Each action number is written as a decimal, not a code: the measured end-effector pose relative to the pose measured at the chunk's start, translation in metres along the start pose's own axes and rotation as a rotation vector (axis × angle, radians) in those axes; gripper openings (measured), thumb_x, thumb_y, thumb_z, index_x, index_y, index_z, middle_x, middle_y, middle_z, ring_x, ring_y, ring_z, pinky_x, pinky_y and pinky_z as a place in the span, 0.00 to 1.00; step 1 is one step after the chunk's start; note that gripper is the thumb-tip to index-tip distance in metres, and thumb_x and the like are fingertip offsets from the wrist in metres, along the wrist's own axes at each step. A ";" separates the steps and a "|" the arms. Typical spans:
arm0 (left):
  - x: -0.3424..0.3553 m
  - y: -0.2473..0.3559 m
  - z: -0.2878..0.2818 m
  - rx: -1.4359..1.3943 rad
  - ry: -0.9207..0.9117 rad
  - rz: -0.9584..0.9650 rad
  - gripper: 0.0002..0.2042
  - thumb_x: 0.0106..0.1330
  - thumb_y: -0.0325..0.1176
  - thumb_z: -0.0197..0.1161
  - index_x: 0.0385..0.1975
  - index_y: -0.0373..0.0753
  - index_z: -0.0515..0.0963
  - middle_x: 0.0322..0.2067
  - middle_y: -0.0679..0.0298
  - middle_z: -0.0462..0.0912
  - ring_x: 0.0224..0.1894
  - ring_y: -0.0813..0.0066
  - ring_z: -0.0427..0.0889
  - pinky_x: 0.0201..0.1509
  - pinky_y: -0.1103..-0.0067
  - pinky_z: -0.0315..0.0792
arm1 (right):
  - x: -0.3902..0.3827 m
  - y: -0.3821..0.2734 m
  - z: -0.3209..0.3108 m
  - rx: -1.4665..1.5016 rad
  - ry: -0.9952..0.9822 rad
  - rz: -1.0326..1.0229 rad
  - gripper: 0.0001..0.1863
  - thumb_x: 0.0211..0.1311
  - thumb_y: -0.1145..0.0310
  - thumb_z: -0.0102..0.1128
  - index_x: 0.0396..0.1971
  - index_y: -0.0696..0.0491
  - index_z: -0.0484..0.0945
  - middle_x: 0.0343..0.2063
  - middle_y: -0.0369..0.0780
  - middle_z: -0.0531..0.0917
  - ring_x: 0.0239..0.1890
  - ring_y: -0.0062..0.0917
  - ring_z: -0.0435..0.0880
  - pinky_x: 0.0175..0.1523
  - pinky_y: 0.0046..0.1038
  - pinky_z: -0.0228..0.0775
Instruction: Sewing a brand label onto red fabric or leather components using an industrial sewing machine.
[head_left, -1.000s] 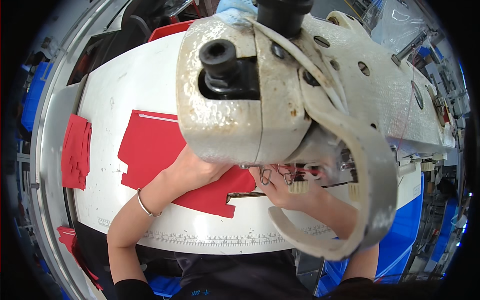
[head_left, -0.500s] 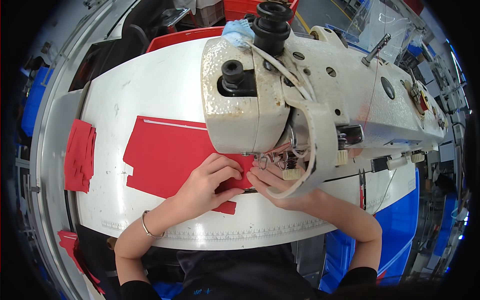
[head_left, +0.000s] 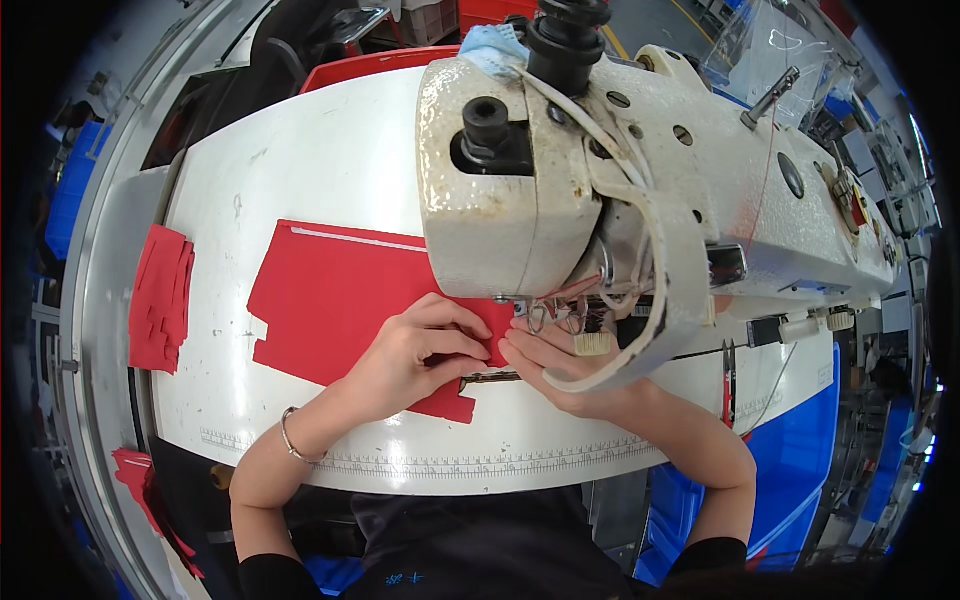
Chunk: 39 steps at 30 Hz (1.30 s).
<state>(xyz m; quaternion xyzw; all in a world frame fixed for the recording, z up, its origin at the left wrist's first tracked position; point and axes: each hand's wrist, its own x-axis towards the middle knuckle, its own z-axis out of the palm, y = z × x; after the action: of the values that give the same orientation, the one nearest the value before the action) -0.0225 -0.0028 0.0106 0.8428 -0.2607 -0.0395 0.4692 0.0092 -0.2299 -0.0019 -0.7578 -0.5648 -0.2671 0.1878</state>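
Note:
A large flat red fabric piece (head_left: 340, 290) with a whitish strip along its far edge lies on the white sewing table, its right end beside the sewing machine head (head_left: 500, 210). My left hand (head_left: 425, 350) rests over its near right part, with curled fingers and thumb drawn together on the red fabric at the edge. Close by on the right, my right hand (head_left: 570, 365) lies with fingers stretched flat against the fabric's right edge, under the machine's needle area. The curved white guard (head_left: 655, 320) and wire thread guides hide part of these fingers and the needle.
A stack of red fabric pieces (head_left: 160, 300) lies at the table's left end, with more red fabric (head_left: 140, 480) lower left. Black-and-red thread snips (head_left: 729, 385) lie right of my right hand. Blue bins (head_left: 795, 450) stand below the right edge; a ruler strip (head_left: 420, 465) runs along the front.
My left thumb and fingers have come closer together on the fabric. The machine appears slightly farther right and higher as the view shifts. My right hand stays by the needle area.

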 end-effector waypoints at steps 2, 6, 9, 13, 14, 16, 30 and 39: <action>-0.001 0.008 0.006 0.041 0.039 0.010 0.06 0.50 0.22 0.68 0.28 0.34 0.81 0.39 0.61 0.79 0.43 0.65 0.75 0.43 0.74 0.74 | -0.002 -0.001 0.000 -0.007 -0.023 0.007 0.15 0.36 0.72 0.60 0.30 0.57 0.80 0.28 0.33 0.77 0.29 0.22 0.79 0.30 0.23 0.73; -0.003 0.014 0.011 0.044 0.096 -0.034 0.05 0.51 0.21 0.66 0.27 0.33 0.81 0.40 0.61 0.79 0.44 0.65 0.76 0.42 0.75 0.75 | -0.005 -0.003 0.000 -0.009 -0.040 0.024 0.16 0.34 0.72 0.60 0.30 0.57 0.80 0.28 0.33 0.78 0.30 0.22 0.80 0.31 0.23 0.73; -0.001 0.011 0.005 -0.102 0.021 -0.145 0.04 0.52 0.21 0.66 0.28 0.33 0.81 0.40 0.61 0.79 0.44 0.67 0.77 0.42 0.76 0.74 | -0.004 -0.003 0.000 -0.002 -0.027 0.026 0.15 0.35 0.73 0.60 0.30 0.58 0.80 0.29 0.34 0.79 0.32 0.24 0.80 0.33 0.24 0.74; 0.000 0.007 0.002 -0.149 -0.011 -0.208 0.04 0.53 0.21 0.65 0.28 0.33 0.81 0.41 0.61 0.79 0.44 0.68 0.77 0.42 0.76 0.74 | -0.006 -0.001 0.003 0.059 -0.018 0.060 0.15 0.37 0.73 0.61 0.31 0.58 0.81 0.30 0.35 0.80 0.34 0.26 0.80 0.36 0.25 0.74; 0.000 0.004 0.002 -0.142 -0.013 -0.191 0.04 0.53 0.21 0.65 0.28 0.33 0.81 0.40 0.61 0.79 0.43 0.68 0.77 0.42 0.77 0.74 | -0.006 -0.001 0.003 0.042 -0.035 0.055 0.15 0.37 0.73 0.61 0.31 0.58 0.80 0.30 0.36 0.80 0.35 0.26 0.80 0.37 0.25 0.74; 0.000 0.003 0.003 -0.135 -0.016 -0.174 0.03 0.54 0.21 0.65 0.28 0.32 0.81 0.40 0.61 0.79 0.43 0.68 0.77 0.42 0.77 0.74 | -0.007 -0.001 0.002 0.026 -0.053 0.050 0.14 0.38 0.73 0.61 0.31 0.58 0.80 0.30 0.36 0.80 0.36 0.27 0.80 0.38 0.25 0.74; -0.001 0.004 0.000 -0.147 -0.046 -0.179 0.07 0.52 0.25 0.69 0.30 0.33 0.80 0.43 0.63 0.78 0.46 0.68 0.75 0.46 0.76 0.71 | -0.006 -0.004 0.001 0.045 -0.016 0.077 0.13 0.36 0.74 0.60 0.29 0.59 0.80 0.30 0.37 0.80 0.37 0.27 0.81 0.41 0.26 0.74; 0.001 0.014 -0.001 -0.081 -0.003 -0.177 0.07 0.58 0.21 0.59 0.36 0.32 0.76 0.40 0.58 0.80 0.44 0.64 0.78 0.45 0.75 0.72 | 0.002 -0.004 -0.006 -0.089 -0.003 0.017 0.15 0.38 0.73 0.59 0.31 0.57 0.80 0.33 0.36 0.79 0.39 0.26 0.80 0.42 0.25 0.74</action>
<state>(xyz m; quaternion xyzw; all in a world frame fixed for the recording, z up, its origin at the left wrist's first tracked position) -0.0274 -0.0084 0.0228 0.8427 -0.1840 -0.0925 0.4974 0.0049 -0.2308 0.0038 -0.7705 -0.5464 -0.2893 0.1551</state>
